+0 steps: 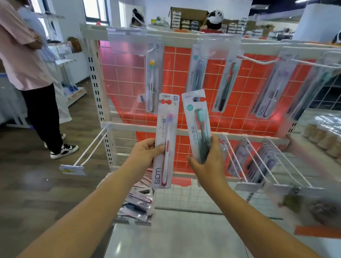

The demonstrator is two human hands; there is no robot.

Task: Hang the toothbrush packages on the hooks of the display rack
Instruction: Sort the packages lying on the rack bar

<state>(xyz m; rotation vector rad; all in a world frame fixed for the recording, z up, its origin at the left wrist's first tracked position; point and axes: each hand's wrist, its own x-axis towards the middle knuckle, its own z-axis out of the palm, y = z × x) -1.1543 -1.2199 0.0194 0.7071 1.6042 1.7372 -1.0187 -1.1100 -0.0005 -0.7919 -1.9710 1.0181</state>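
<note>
My left hand (pixel 144 153) grips a white package with a pink toothbrush (pixel 165 140), held upright in front of the rack. My right hand (pixel 209 161) grips a package with a teal toothbrush (pixel 198 124), tilted a little to the left. Both packages are off the hooks. The display rack (pixel 185 131) has an orange grid back. Several packages hang on its upper hooks, among them a white one (pixel 153 76) and a dark one (pixel 226 84). Lower hooks (pixel 263 160) at the right carry several more packages. A loose pile of packages (pixel 139 202) lies below my left hand.
A person in a pink shirt (pixel 21 46) stands at the left on the wood floor. An empty double hook with a price tag (pixel 90 152) juts out at the rack's lower left. Jars (pixel 328 138) sit on a shelf at the right. A white shelf surface (pixel 179 239) lies under my arms.
</note>
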